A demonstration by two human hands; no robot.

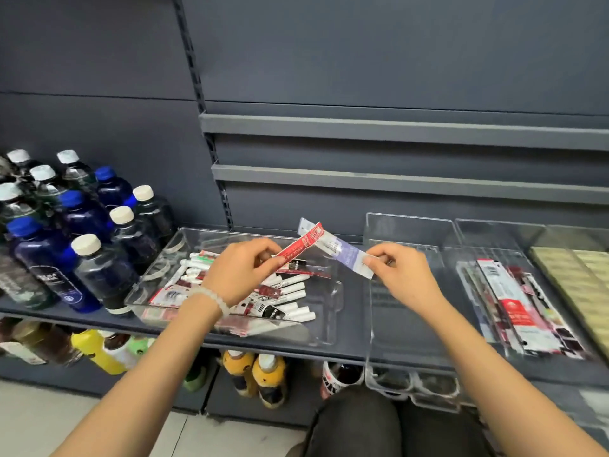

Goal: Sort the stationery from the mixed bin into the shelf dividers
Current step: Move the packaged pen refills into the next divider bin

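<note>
Hands: two, the left hand [242, 270] and the right hand [400, 275], each pinching one packet.
Packets held: two, a red packet [298, 247] and a pale purple packet [342, 250].
Clear bin [324, 324] of mixed stationery: one; white markers [290, 293] and red packets lie heaped in it, too overlapped to count.
Clear shelf dividers: two plainly seen, one bare divider [403, 324] and one divider [468, 252] holding a stack of packets [520, 311], number unclear.
Bottles on the shelf [89, 258]: about eleven, four blue-capped, the rest white-capped.
Bottles on the lower shelf [255, 377]: at least seven, partly hidden.
Bead bracelet [211, 296]: one.
</note>
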